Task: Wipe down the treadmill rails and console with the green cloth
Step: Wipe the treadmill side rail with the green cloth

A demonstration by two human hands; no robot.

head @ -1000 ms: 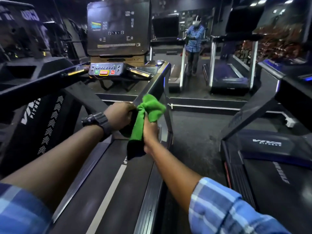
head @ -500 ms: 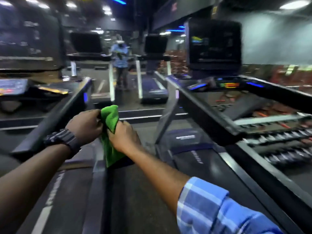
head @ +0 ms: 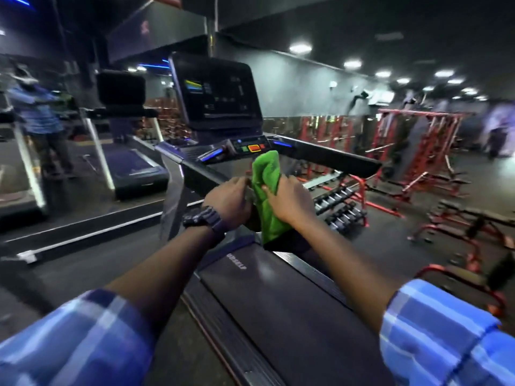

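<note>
A green cloth point(head: 268, 190) hangs bunched between my two hands, held up in the air in front of a treadmill. My left hand point(head: 228, 201), with a dark watch on the wrist, grips the cloth's left side. My right hand point(head: 289, 200) grips its right side. Behind the cloth stands the treadmill's console point(head: 217, 93) with a dark screen and a button panel point(head: 252, 147). Its left rail point(head: 200, 174) runs toward my left hand and its right rail point(head: 328, 156) stretches off to the right. The belt point(head: 278, 296) lies below my arms.
Red weight racks and benches point(head: 418, 151) fill the floor to the right, with a dumbbell rack point(head: 340, 204) close to the treadmill. At left a mirror point(head: 55, 135) reflects other treadmills and a person in a blue shirt. A raised ledge point(head: 83, 232) runs along its base.
The view has swung right from the first treadmill across the gap to the neighbouring treadmill. Both hands kept hold of the green cloth and stayed close together in front of me.
</note>
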